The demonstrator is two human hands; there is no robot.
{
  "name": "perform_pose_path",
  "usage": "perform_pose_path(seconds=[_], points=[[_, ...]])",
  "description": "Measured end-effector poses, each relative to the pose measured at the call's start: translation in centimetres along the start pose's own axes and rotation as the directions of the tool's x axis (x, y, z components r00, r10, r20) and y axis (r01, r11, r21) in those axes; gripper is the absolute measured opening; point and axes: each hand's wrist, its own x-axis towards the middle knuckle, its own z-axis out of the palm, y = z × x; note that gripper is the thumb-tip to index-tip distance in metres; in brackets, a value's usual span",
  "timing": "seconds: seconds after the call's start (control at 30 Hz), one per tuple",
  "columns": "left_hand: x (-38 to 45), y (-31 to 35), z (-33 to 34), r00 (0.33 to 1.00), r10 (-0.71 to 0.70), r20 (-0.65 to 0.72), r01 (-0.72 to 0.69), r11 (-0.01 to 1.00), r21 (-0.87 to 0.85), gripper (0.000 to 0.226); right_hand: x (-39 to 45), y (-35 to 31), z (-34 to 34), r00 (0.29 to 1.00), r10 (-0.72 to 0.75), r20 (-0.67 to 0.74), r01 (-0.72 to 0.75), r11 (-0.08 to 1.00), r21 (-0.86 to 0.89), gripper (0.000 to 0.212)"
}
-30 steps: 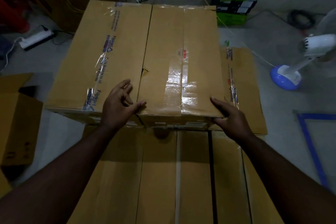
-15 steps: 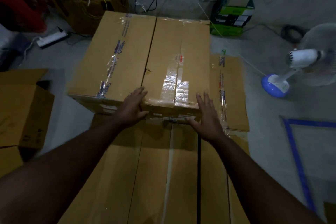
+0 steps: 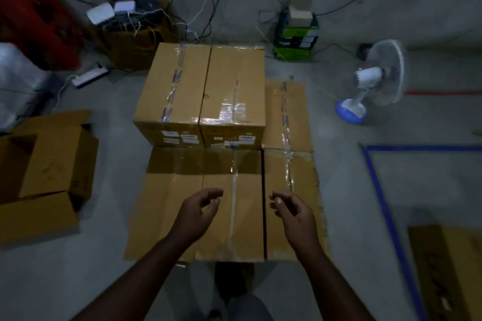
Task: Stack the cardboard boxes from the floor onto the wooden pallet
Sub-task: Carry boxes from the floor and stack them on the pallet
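Grey concrete floor (image 3: 339, 190), taped square cardboard boxes (image 3: 200, 91), left hand (image 3: 198, 210) and right hand (image 3: 293, 210) loosely curled, empty

Two upper boxes (image 3: 199, 96), two hands (image 3: 198, 212) (both empty), one fan (image 3: 375, 81)

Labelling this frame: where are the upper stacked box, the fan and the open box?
upper stacked box (image 3: 200, 88), head view, top face.
fan (image 3: 369, 78), head view, motor housing.
open box (image 3: 52, 154), head view, flap.

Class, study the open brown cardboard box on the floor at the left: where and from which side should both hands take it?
Probably the open brown cardboard box by its two opposite side walls, low down, hands approaching from either side: its loose top flaps give no firm hold.
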Motion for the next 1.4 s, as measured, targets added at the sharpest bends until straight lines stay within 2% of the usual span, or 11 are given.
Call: perform_pose_path(seconds=[0.17,0.27,0.37,0.5,0.63,0.7,0.87,1.03,1.13,1.4], points=[[-7.4,2.4,3.0,0.982,0.126,0.143,-0.121,0.992,-0.043,0.024,-9.6,1.1,-3.6,0.975,0.047,-0.215,-0.022,0.993,0.114,0.017],[-11.8,4.3,4.6,0.965,0.191,0.177,-0.177,0.98,-0.094,0.023,-15.9,2.0,-5.1,0.954,0.076,-0.29,-0.026,0.985,0.171,0.018],[-16.7,6.1,6.5,0.958,0.196,0.211,-0.164,0.973,-0.162,0.021,-22.2,3.8,-7.6,0.937,0.11,-0.332,-0.051,0.982,0.18,0.019],[-22.3,8.3,11.1,0.907,0.213,0.363,-0.167,0.974,-0.154,0.019,-30.0,6.4,-13.2,0.879,0.161,-0.448,-0.054,0.969,0.243,0.016],[-27.0,11.5,18.7,0.825,0.301,0.479,-0.273,0.953,-0.129,0.026,-36.9,10.3,-20.1,0.804,0.232,-0.548,-0.057,0.946,0.318,0.015],[-29.7,13.8,23.5,0.778,0.344,0.526,-0.332,0.936,-0.121,0.02,-40.1,12.5,-24.0,0.757,0.272,-0.595,-0.054,0.932,0.358,0.014],[-36.8,18.8,38.0,0.667,0.343,0.661,-0.366,0.924,-0.109,0.018,-48.1,18.1,-35.2,0.633,0.355,-0.688,-0.015,0.894,0.448,0.013],[-42.3,25.2,51.4,0.66,0.348,0.666,-0.343,0.928,-0.145,0.033,-48.2,21.4,-46.8,0.666,0.353,-0.657,-0.046,0.898,0.437,0.011],[-43.0,28.3,56.0,0.693,0.271,0.668,-0.246,0.96,-0.134,0.018,-47.0,21.8,-52.6,0.684,0.35,-0.64,-0.044,0.896,0.442,0.012],[-38.4,28.3,68.1,0.777,0.059,0.627,-0.033,0.998,-0.053,0.02,-38.9,27.2,-66.6,0.747,0.398,-0.532,-0.173,0.889,0.424,0.011]])
